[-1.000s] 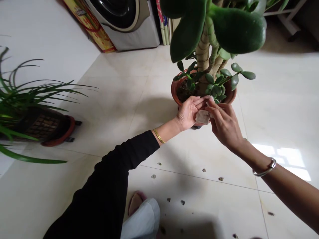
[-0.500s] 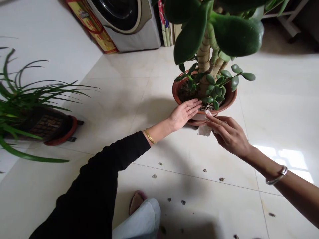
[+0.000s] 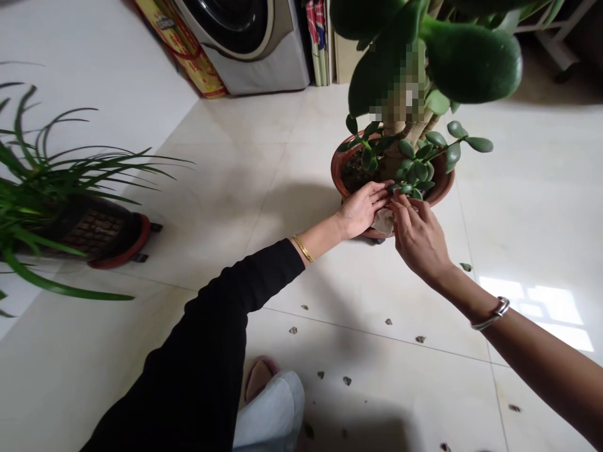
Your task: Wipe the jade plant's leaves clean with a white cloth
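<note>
**Left hand** [image 3: 360, 210] open, fingertips at a low sprig of the jade plant [image 3: 471, 63]; **right hand** [image 3: 418, 235] with fingers curled at the same sprig, grip unclear. Crumpled tissue [image 3: 384, 221] between the hands, at the rim of the terracotta pot [image 3: 446, 182], which stands on the tile floor [image 3: 282, 157]. Fallen leaves [image 3: 389, 321] lie on the tiles nearer the viewer. Spiky potted plant [image 3: 61, 182] well apart at left; washing machine [image 3: 249, 44] beyond.
</note>
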